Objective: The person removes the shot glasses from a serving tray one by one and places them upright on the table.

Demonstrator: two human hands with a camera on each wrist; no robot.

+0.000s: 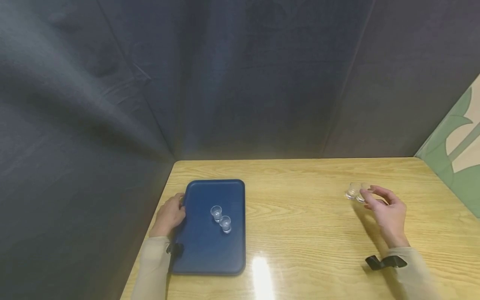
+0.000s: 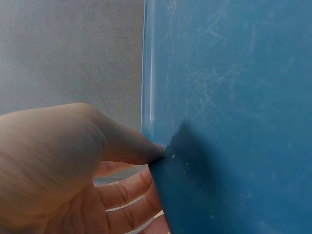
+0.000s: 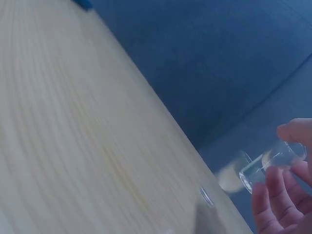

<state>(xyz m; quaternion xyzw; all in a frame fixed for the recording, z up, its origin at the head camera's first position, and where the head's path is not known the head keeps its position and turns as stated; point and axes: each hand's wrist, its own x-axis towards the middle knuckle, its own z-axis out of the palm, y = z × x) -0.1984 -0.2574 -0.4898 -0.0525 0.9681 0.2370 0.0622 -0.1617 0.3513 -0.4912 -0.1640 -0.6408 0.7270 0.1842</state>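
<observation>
A dark blue tray (image 1: pixel 202 254) lies at the left of the table, with two small clear shot glasses on it, one glass (image 1: pixel 216 213) close beside the other glass (image 1: pixel 226 224). My left hand (image 1: pixel 170 214) grips the tray's left edge; in the left wrist view the thumb (image 2: pixel 131 146) lies on the rim and the fingers reach beneath. Far to the right, my right hand (image 1: pixel 388 212) holds a clear shot glass (image 3: pixel 270 165) between thumb and fingers. Another shot glass (image 1: pixel 352 190) is just left of it; whether they touch is hard to tell.
The wooden table (image 1: pixel 300 233) stretches between the tray and my right hand. A dark curtain (image 1: pixel 262 83) hangs along the back and left edges. Leaf-patterned cloth (image 1: pixel 457 146) borders the right side.
</observation>
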